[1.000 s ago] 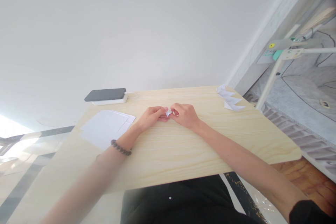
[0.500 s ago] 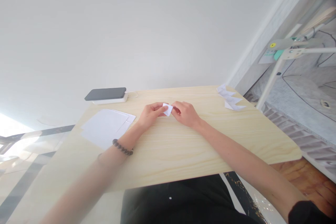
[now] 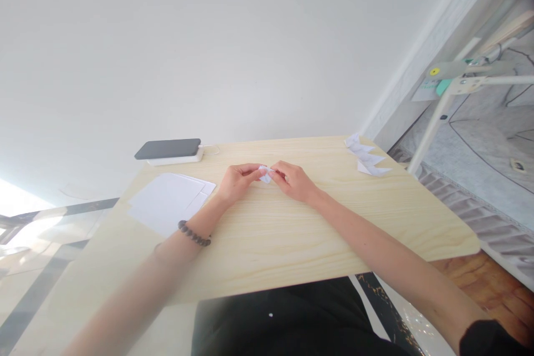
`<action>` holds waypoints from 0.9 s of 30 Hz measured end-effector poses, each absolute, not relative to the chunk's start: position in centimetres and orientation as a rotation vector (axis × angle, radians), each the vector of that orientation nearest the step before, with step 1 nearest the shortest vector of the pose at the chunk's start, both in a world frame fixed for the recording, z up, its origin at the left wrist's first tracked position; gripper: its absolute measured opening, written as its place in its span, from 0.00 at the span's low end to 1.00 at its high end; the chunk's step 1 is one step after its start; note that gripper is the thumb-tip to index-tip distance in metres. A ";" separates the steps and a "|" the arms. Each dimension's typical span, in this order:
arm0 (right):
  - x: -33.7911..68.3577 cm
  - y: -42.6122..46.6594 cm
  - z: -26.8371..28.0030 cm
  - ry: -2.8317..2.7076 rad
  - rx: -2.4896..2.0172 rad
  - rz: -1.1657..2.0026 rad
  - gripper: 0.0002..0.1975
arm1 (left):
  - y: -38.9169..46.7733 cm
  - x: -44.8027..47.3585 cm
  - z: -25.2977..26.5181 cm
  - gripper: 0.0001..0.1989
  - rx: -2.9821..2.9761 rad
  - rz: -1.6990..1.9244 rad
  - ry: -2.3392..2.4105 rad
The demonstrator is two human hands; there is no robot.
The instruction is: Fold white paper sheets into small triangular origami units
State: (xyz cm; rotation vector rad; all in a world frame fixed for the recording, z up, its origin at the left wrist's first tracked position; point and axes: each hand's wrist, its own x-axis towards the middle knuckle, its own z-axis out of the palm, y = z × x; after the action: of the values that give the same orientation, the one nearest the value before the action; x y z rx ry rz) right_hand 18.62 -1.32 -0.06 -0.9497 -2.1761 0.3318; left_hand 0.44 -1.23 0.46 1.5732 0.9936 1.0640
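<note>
Between my hands is a small piece of folded white paper [image 3: 265,177], held just above the wooden table [image 3: 267,245]. My left hand [image 3: 238,182] is closed on its left side, thumb on top and fingers behind. At the opposite side, my right hand [image 3: 294,181] pinches the paper between thumb and forefinger. Parts of the paper are covered by both thumbs, so its exact folds are hard to make out. To the left of my left hand lie several flat white paper sheets [image 3: 167,197], loosely stacked.
At the back left a dark phone [image 3: 169,149] rests on a white block [image 3: 177,160] with a white cable. Several pointed folded papers [image 3: 369,158] stand in a row at the back right. Behind the table is a pale wall [image 3: 250,55]; a white metal frame [image 3: 434,122] is at right.
My right thumb has come forward over the right edge of the folded paper, covering more of it. My left hand has barely moved.
</note>
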 end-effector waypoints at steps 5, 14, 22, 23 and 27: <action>18.6 -1.1 -0.1 -2.136 -0.915 0.404 0.11 | -1.2 0.4 0.4 0.17 1.605 1.114 1.059; 18.3 -1.4 0.1 -2.148 -0.880 0.487 0.11 | -1.6 0.6 0.8 0.15 1.712 1.133 0.999; 18.5 -1.5 0.0 -2.175 -0.943 0.586 0.12 | -1.2 0.4 0.1 0.18 1.706 1.002 1.037; 18.6 -1.4 -0.1 -2.172 -0.958 0.601 0.13 | -1.2 0.4 0.1 0.18 1.708 0.994 1.034; 18.6 -1.3 -0.3 -2.169 -1.052 0.571 0.15 | -1.2 0.5 0.0 0.19 1.758 0.960 1.097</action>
State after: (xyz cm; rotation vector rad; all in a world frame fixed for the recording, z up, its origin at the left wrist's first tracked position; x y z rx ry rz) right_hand 18.57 -1.28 -0.30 -1.0516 -2.1692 0.5707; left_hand 0.45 -1.15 -0.01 1.7579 1.0965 0.9598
